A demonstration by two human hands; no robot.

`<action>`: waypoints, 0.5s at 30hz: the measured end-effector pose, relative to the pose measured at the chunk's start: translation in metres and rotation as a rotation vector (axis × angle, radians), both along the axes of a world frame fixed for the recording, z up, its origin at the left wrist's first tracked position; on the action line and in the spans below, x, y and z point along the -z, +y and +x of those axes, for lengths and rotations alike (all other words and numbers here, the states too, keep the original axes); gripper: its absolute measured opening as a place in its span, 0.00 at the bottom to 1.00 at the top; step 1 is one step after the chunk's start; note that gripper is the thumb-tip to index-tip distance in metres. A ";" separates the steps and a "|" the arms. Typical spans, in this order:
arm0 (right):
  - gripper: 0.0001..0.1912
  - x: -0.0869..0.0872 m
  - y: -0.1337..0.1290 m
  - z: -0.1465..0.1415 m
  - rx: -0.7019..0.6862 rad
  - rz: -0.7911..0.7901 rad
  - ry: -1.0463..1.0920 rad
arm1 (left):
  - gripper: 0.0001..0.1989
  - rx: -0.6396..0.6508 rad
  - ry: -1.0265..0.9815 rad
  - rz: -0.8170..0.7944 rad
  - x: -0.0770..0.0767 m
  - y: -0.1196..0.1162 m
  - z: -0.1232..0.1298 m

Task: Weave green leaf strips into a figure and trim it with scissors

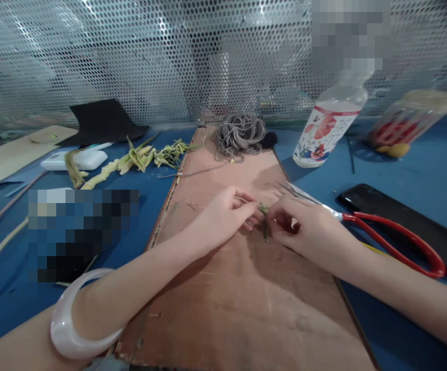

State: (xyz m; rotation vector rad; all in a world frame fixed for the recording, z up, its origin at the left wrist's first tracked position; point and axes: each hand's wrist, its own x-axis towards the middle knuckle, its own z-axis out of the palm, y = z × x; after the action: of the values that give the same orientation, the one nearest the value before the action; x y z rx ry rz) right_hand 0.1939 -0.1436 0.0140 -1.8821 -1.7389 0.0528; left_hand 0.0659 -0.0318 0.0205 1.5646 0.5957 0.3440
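Note:
Over the middle of a wooden board [223, 299], my left hand [233, 214] has its thumb and index finger pinched on a thin strand. A small green plant piece [264, 210] sits between my two hands. My right hand [295, 219] is closed at the right side of that piece, thumb and fingertips together on it. Scissors with red handles [397, 226] lie just beyond my right hand, their blades partly behind it. A bundle of grey cord [238, 135] rests at the far end of the board.
Left of the board are yellow-green plant pieces [138, 157], a white case [92, 159] and a black hat-like object [101, 121]. A labelled bottle [327, 126], a jar [411, 123] and a black phone [404, 221] are at the right. Perforated metal [149, 62] stands behind.

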 end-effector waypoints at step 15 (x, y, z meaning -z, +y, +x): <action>0.04 0.002 0.002 0.002 -0.019 0.061 0.004 | 0.14 0.108 0.221 0.244 -0.005 0.000 -0.007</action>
State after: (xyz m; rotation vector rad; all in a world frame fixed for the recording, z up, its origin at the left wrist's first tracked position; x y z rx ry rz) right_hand 0.1964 -0.1419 0.0124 -1.8213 -1.7362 0.0104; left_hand 0.0588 -0.0314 0.0258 1.8774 0.6542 0.1668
